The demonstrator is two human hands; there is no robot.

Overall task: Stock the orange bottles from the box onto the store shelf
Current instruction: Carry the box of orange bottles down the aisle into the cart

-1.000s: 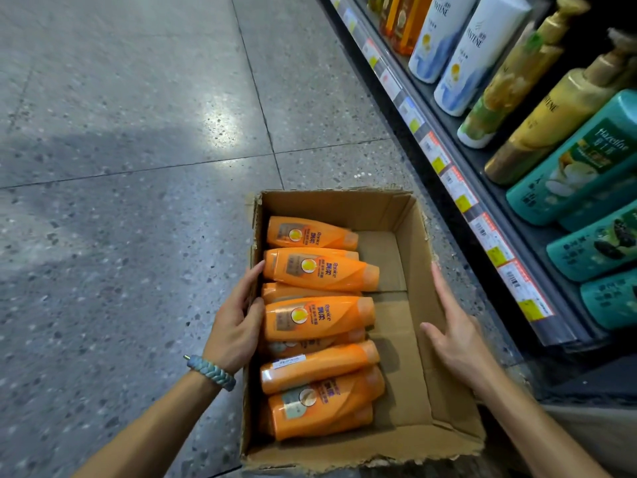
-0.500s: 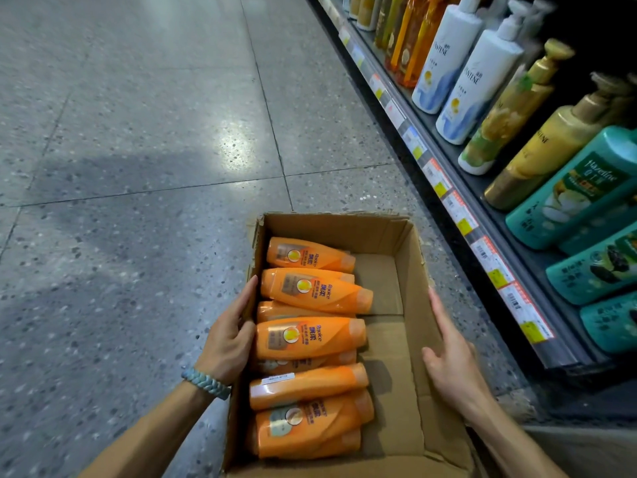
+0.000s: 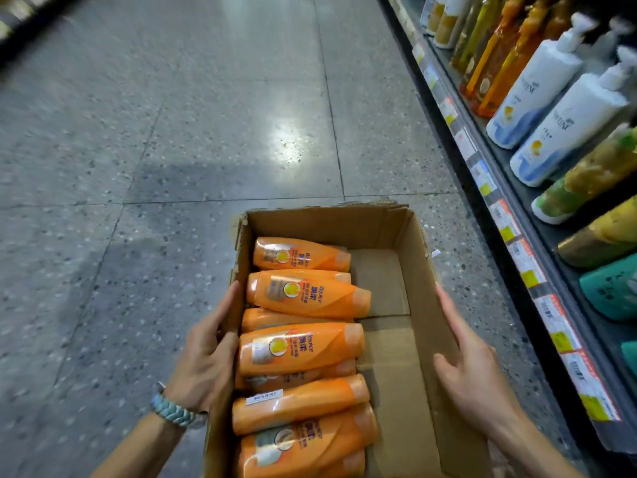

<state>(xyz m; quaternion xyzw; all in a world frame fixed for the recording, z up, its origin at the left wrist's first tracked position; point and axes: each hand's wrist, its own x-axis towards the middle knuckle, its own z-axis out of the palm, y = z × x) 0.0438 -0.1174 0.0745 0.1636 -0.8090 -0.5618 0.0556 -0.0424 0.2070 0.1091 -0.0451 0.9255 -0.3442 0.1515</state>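
An open cardboard box [image 3: 418, 243] is held over the floor, beside the shelf. Several orange bottles [image 3: 303, 348] lie on their sides in a stack along its left half; the right half shows bare cardboard. My left hand [image 3: 206, 357] grips the box's left wall, thumb over the rim. My right hand [image 3: 472, 370] presses flat against the outside of the right wall, fingers along the rim. The store shelf [image 3: 517, 215] runs along the right, with price tags on its front edge.
The shelf holds white pump bottles [image 3: 537, 94], tall orange and yellow bottles [image 3: 493, 53], gold-green pump bottles [image 3: 586, 181] and teal bottles [image 3: 613, 288]. Grey speckled floor tiles [image 3: 172, 167] stretch to the left and ahead. I wear a blue braided wristband [image 3: 175, 410].
The view has shifted forward along the aisle, showing more shelf ahead. Both hands keep their hold on the box walls; the bottles have hardly shifted.
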